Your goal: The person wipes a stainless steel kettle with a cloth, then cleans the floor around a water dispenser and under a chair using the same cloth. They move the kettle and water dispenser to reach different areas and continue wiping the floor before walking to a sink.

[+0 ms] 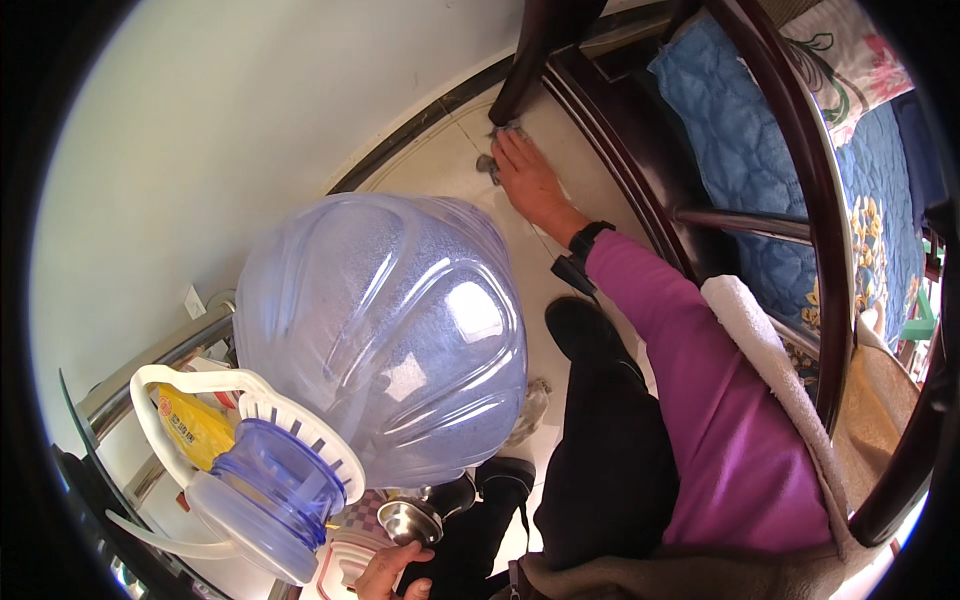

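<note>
My right hand [523, 174] reaches down to the tiled floor [450, 154], fingers stretched over a crumpled grey cloth [489, 166]. Its fingertips are at the foot of a dark wooden furniture leg [513, 90]. Only part of my left hand [394, 574] shows, at the bottom edge. Its fingers are apart and I see nothing in them. Just above them is a shiny round metal piece [411, 520], beside a large translucent blue water bottle [382, 330]. A white plastic handle [191, 381] rings the bottle's neck [277, 480].
Dark wooden seat framing [806, 135] with a blue quilted cover [727, 112] runs along the right. A white wall [225, 127] with a dark skirting [420, 127] bounds the left. Behind the bottle stands a metal-tubed rack [161, 366] holding a yellow packet [193, 427]. A clear plastic bag [532, 412] lies near my shoes.
</note>
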### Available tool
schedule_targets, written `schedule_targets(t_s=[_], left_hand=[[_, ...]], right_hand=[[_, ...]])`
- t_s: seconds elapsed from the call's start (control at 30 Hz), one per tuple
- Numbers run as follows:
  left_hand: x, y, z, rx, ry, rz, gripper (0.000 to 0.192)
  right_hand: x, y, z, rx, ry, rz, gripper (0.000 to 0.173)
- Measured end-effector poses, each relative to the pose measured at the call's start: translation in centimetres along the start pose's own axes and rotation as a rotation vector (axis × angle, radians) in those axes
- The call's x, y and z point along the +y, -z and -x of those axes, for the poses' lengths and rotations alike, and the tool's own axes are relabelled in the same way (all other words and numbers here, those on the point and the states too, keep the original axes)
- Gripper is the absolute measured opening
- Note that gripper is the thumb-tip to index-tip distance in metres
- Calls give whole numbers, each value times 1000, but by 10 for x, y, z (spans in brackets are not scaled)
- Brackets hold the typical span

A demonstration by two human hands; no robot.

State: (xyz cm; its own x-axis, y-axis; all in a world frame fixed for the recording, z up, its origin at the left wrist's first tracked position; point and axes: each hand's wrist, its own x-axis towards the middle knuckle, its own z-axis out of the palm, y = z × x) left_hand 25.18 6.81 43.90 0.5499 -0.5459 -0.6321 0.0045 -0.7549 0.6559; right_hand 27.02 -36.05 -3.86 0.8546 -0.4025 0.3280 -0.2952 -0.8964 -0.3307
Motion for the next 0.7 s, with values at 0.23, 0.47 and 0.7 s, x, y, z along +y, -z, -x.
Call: schedule_targets(t_s=[0.23, 0.47, 0.7], left_hand=[[-1, -1, 0, 14, 12, 14, 42], [-1, -2, 1, 16, -12, -21, 42], [2, -5, 2, 18, 18, -13, 42]], right_hand=[[-34, 6, -27, -122, 323, -244, 47], [-28, -3, -56, -358, 423, -124, 51], [-34, -9, -51, -295, 498, -82, 52]])
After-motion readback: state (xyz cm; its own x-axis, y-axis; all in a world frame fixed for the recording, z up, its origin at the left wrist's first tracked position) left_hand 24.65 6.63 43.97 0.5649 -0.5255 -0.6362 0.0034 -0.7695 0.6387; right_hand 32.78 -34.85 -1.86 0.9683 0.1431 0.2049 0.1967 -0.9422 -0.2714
